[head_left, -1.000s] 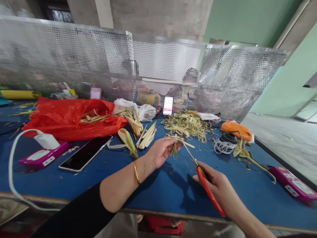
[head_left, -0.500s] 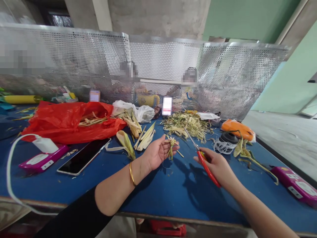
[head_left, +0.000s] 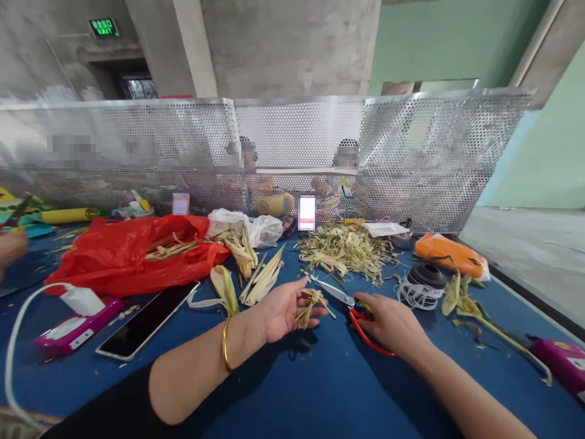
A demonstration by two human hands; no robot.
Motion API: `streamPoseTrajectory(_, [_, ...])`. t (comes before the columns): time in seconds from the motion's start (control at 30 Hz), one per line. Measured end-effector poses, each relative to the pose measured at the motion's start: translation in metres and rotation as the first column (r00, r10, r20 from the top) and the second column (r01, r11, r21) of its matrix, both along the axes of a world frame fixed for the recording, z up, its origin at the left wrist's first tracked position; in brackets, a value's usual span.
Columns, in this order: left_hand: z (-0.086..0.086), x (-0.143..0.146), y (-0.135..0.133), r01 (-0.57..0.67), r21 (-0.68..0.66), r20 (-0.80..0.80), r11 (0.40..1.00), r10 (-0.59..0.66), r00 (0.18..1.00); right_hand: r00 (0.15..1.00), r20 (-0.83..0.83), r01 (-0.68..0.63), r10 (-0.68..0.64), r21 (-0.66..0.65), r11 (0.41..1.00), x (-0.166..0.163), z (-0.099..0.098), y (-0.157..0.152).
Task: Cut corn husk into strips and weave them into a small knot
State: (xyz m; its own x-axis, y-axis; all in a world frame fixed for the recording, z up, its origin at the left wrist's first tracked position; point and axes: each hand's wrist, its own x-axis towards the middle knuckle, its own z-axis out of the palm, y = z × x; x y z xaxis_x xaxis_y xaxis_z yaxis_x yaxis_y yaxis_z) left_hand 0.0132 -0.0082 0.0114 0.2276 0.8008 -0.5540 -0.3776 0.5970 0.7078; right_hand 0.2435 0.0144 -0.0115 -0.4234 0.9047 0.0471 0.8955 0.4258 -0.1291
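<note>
My left hand (head_left: pixel 286 312) is turned palm up, its fingers holding a small tied bundle of corn husk (head_left: pixel 311 305) with strips hanging from a knotted middle. My right hand (head_left: pixel 393 320) grips scissors (head_left: pixel 359 314) with red handles. Their metal blades point left, and the tips are close to the upper end of the bundle near my left fingertips. Whether the tips touch the husk is hard to see. Beyond both hands lies a heap of shredded husk (head_left: pixel 350 247). Flat husk pieces (head_left: pixel 264 277) lie left of it.
A red plastic bag (head_left: pixel 119 256), a phone (head_left: pixel 148 320) and a purple power strip (head_left: pixel 77 329) occupy the left. On the right are a cord spool (head_left: pixel 423 285), an orange packet (head_left: pixel 450 256) and dried husks (head_left: pixel 457 299). A perforated metal screen (head_left: pixel 297 134) stands behind. Another person's hand (head_left: pixel 11 247) shows far left.
The scissors have turned from pointing away at the heap to pointing left, close to the husk bundle. The view has tilted upward. Another person's hand has come into view at left.
</note>
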Motion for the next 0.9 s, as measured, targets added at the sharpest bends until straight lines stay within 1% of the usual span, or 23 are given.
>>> streamPoseTrajectory(0.07, [0.015,0.006,0.023,0.031,0.061,-0.033,0.998,-0.029,0.999,1.000,-0.007,-0.002,0.002,-0.004,1.000,0.000,0.001,0.001])
streamPoseTrajectory(0.1, [0.024,0.009,0.040,0.043,0.116,-0.031,0.992,-0.040,0.999,1.000,-0.011,-0.003,0.003,-0.006,1.000,0.000,0.001,0.001])
streamPoseTrajectory(0.17, [0.040,0.014,0.077,0.036,0.293,-0.013,0.955,-0.034,0.999,1.000,-0.017,-0.001,0.001,-0.012,1.000,0.000,0.000,0.002])
streamPoseTrajectory(0.2, [0.046,0.015,0.096,0.038,0.371,-0.056,0.928,-0.018,0.998,1.000,-0.017,0.001,-0.001,-0.016,1.000,0.000,0.000,0.002])
streamPoseTrajectory(0.23, [0.050,0.016,0.112,0.042,0.422,-0.163,0.906,0.030,0.986,1.000,-0.018,0.003,-0.003,-0.019,1.000,0.000,0.000,0.002])
streamPoseTrajectory(0.27, [0.051,0.016,0.125,0.078,0.431,-0.320,0.899,0.072,0.945,1.000,-0.021,0.002,-0.002,-0.022,1.000,0.001,0.000,0.001])
streamPoseTrajectory(0.3, [0.049,0.015,0.134,0.099,0.410,-0.389,0.907,0.076,0.918,1.000,-0.024,0.000,0.000,-0.023,1.000,0.001,0.000,0.001])
streamPoseTrajectory(0.33, [0.045,0.013,0.138,0.122,0.400,-0.430,0.908,0.068,0.900,1.000,-0.026,-0.004,0.003,-0.024,1.000,0.001,0.000,0.001])
streamPoseTrajectory(0.4, [0.035,0.006,0.133,0.206,0.381,-0.510,0.901,0.019,0.860,1.000,-0.022,-0.006,0.006,-0.025,1.000,0.001,0.000,0.000])
streamPoseTrajectory(0.47, [0.024,-0.002,0.114,0.336,0.350,-0.578,0.874,-0.081,0.812,1.000,-0.019,0.004,-0.004,-0.034,0.999,0.001,0.000,0.000])
streamPoseTrajectory(0.5, [0.020,-0.007,0.103,0.411,0.308,-0.610,0.858,-0.153,0.777,0.999,-0.023,0.021,-0.022,-0.040,0.999,0.000,0.000,0.000])
streamPoseTrajectory(0.53, [0.015,-0.010,0.091,0.530,0.222,-0.647,0.818,-0.283,0.708,0.998,-0.036,0.045,-0.046,-0.044,0.998,-0.001,0.001,0.000])
streamPoseTrajectory(0.57, [0.012,-0.013,0.081,0.740,0.091,-0.690,0.666,-0.494,0.529,0.995,-0.056,0.074,-0.077,-0.045,0.996,-0.001,0.001,0.000])
streamPoseTrajectory(0.6, [0.008,-0.014,0.072,0.863,-0.008,-0.681,0.505,-0.635,0.366,0.991,-0.081,0.105,-0.108,-0.042,0.994,-0.002,0.002,0.001])
streamPoseTrajectory(0.63, [0.004,-0.013,0.067,0.922,-0.065,-0.641,0.381,-0.724,0.254,0.984,-0.109,0.135,-0.138,-0.037,0.990,-0.002,0.002,0.001])
streamPoseTrajectory(0.67, [0.000,-0.012,0.064,0.951,-0.101,-0.600,0.292,-0.780,0.175,0.977,-0.139,0.160,-0.163,-0.031,0.987,-0.002,0.003,0.002])
streamPoseTrajectory(0.7, [-0.004,-0.009,0.064,0.959,-0.104,-0.595,0.264,-0.789,0.153,0.968,-0.171,0.180,-0.182,-0.024,0.983,-0.002,0.003,0.003])
streamPoseTrajectory(0.73, [-0.007,-0.005,0.068,0.953,-0.082,-0.615,0.293,-0.767,0.183,0.960,-0.202,0.196,-0.195,-0.017,0.981,-0.002,0.003,0.004])
streamPoseTrajectory(0.77, [-0.010,0.000,0.074,0.928,-0.029,-0.657,0.373,-0.707,0.263,0.951,-0.230,0.210,-0.207,-0.012,0.978,-0.002,0.003,0.005])
streamPoseTrajectory(0.8, [-0.012,0.004,0.083,0.890,0.049,-0.708,0.453,-0.613,0.351,0.941,-0.258,0.223,-0.218,-0.009,0.975,-0.001,0.003,0.006])
streamPoseTrajectory(0.83, [-0.013,0.008,0.092,0.845,0.129,-0.754,0.519,-0.502,0.423,0.932,-0.284,0.235,-0.228,-0.008,0.972,-0.001,0.003,0.007])
streamPoseTrajectory(0.87, [-0.013,0.012,0.102,0.807,0.199,-0.786,0.556,-0.401,0.470,0.922,-0.305,0.246,-0.238,-0.011,0.969,0.000,0.003,0.008])
streamPoseTrajectory(0.9, [-0.013,0.015,0.112,0.761,0.298,-0.804,0.576,-0.278,0.525,0.913,-0.323,0.259,-0.251,-0.019,0.966,0.000,0.004,0.009])
